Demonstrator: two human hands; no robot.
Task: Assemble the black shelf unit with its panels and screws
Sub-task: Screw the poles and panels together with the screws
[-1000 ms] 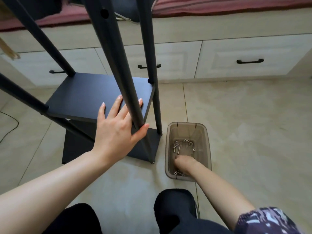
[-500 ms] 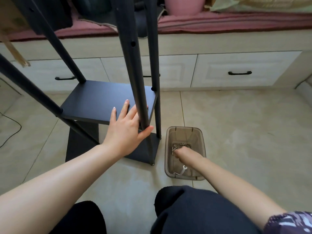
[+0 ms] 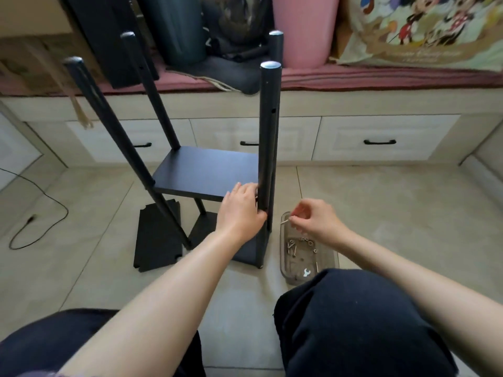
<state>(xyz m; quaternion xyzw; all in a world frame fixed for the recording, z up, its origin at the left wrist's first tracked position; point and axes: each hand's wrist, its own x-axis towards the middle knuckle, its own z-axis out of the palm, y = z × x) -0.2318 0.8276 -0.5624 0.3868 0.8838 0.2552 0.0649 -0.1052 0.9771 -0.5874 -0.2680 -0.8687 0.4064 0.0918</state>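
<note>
right hand [image 3: 315, 223] now up out of the tray [image 3: 330, 263], pinching one screw [image 3: 284, 221] (next likely the post hole), left hand [image 3: 241, 210] still gripping the near post [image 3: 268, 148].

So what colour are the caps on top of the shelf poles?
Silvery grey caps, on black poles; the head view shows them.

A home room: beyond the hands, cream built-in drawers [image 3: 381, 140] carry a cushioned seat [image 3: 381, 77] with a cartoon-print pillow [image 3: 424, 25], above a tiled floor [image 3: 394, 208]
</note>
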